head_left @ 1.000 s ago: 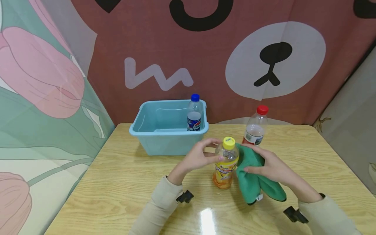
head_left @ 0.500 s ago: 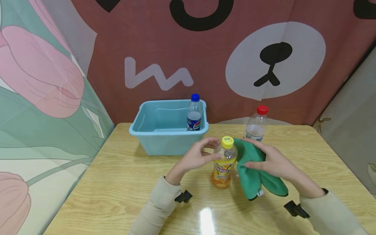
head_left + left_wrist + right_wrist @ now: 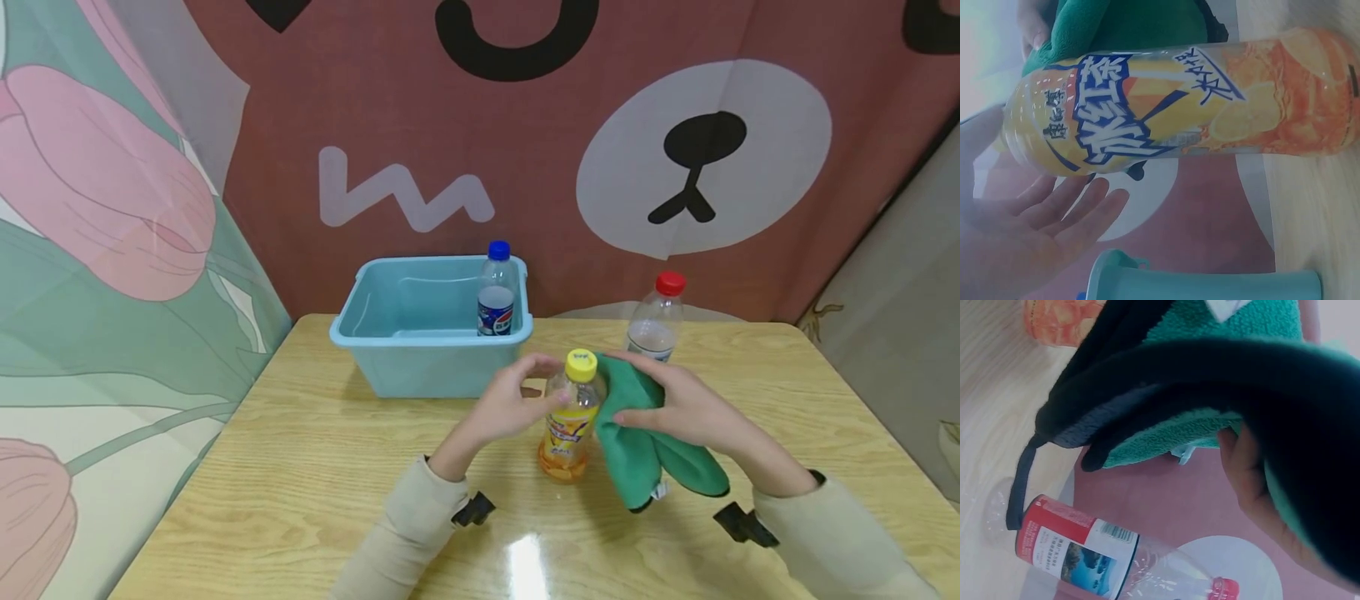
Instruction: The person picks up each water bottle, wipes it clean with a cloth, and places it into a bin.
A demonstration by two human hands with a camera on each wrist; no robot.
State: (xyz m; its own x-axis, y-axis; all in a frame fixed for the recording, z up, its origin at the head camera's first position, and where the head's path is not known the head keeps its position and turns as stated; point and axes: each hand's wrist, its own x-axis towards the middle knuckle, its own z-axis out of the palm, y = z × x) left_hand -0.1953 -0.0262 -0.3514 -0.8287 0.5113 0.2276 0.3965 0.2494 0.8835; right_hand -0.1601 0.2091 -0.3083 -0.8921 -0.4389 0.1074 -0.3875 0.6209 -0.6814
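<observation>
An iced tea bottle (image 3: 567,429) with a yellow cap and a yellow-orange label stands upright on the table. My left hand (image 3: 501,407) holds its upper part from the left, the thumb in front and the fingers behind. From the right, my right hand (image 3: 693,408) grips a folded green cloth (image 3: 633,454) with dark edging and lays it against the bottle's side. In the left wrist view the bottle's label (image 3: 1122,106) faces the camera, with the green cloth behind. The cloth's dark edge and hanging loop (image 3: 1019,484) cover much of the right wrist view.
A light blue basin (image 3: 431,367) stands at the back left, with a blue-capped cola bottle (image 3: 496,300) inside. Behind the cloth, a clear red-capped bottle (image 3: 654,329) stands on the wooden table (image 3: 300,492). A printed curtain (image 3: 525,167) hangs behind the table.
The right hand and cloth have shifted slightly up and left against the iced tea bottle. The bottle has moved slightly left and its label has turned a little. The left hand stays around it.
</observation>
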